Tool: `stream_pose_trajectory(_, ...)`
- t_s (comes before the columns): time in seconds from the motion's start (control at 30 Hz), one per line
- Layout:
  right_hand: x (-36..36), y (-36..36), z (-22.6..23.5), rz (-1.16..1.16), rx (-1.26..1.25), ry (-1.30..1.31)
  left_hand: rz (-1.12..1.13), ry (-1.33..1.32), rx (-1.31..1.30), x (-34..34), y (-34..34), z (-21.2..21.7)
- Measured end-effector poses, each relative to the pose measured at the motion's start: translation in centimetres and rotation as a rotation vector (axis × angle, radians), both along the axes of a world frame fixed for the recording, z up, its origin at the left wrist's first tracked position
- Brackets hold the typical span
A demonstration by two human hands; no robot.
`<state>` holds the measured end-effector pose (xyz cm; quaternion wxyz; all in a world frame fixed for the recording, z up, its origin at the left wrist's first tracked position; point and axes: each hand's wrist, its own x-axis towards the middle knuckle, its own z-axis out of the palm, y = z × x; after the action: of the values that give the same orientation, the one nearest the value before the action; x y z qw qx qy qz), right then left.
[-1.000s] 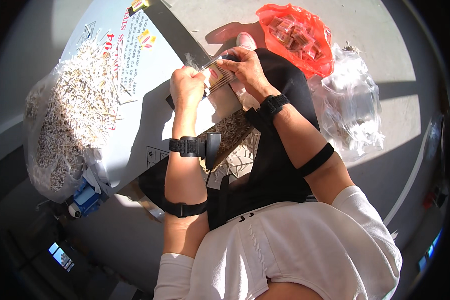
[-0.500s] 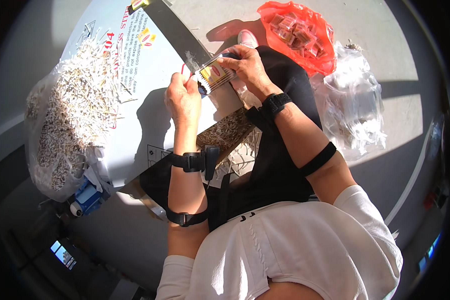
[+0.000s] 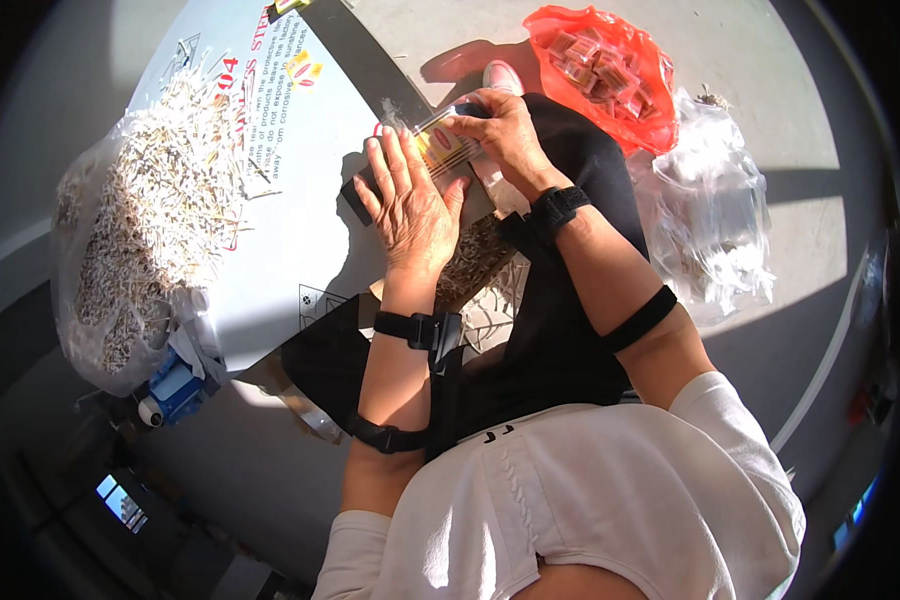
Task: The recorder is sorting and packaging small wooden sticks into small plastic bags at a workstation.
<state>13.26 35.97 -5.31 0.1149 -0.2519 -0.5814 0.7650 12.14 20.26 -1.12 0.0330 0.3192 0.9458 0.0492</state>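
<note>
Between my hands is a small clear packet of thin sticks with a yellow label (image 3: 442,147), which look like cotton swabs. My right hand (image 3: 507,132) pinches its far right end between thumb and fingers. My left hand (image 3: 410,212) has its fingers stretched out flat and its thumb apart, with the fingertips against the packet's left end. Beneath the hands runs a dark flat strip (image 3: 355,60). Partly hidden by my left wrist, a box of loose sticks (image 3: 475,245) stands close to my lap.
A large heap of loose white-tipped sticks (image 3: 170,210) spills from a clear bag on the pale board (image 3: 300,215) at left. Yellow labels (image 3: 303,70) lie on the board. At right are a red bag (image 3: 660,65) of filled packets and clear plastic bags (image 3: 710,200). A blue object (image 3: 177,388) sits below the heap.
My left hand has gone from closed fingers beside the packet to flat, stretched fingers, moving right toward the packet's end. My right hand keeps its grip on the packet.
</note>
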Motion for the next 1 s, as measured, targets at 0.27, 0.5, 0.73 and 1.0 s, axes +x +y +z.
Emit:
stream_pose_trajectory(0.27,0.2,0.4,-0.9,-0.107,0.124,0.027,0.07,0.0,0.279,-0.3,-1.7,-0.4)
stream_pose_trajectory(0.5,1.1,0.2,2.9,-0.352,0.476,0.25,0.306,0.289,0.418,-8.2,-13.6,-0.6)
stream_pose_trajectory(0.73,0.6,-8.3,6.7,0.348,0.407,0.133,0.158,0.288,0.246,-15.5,-17.0,1.4)
stream_pose_trajectory(1.0,-1.0,-12.3,4.6,0.411,0.699,0.082,0.172,-0.022,0.316,-8.4,-12.3,0.2)
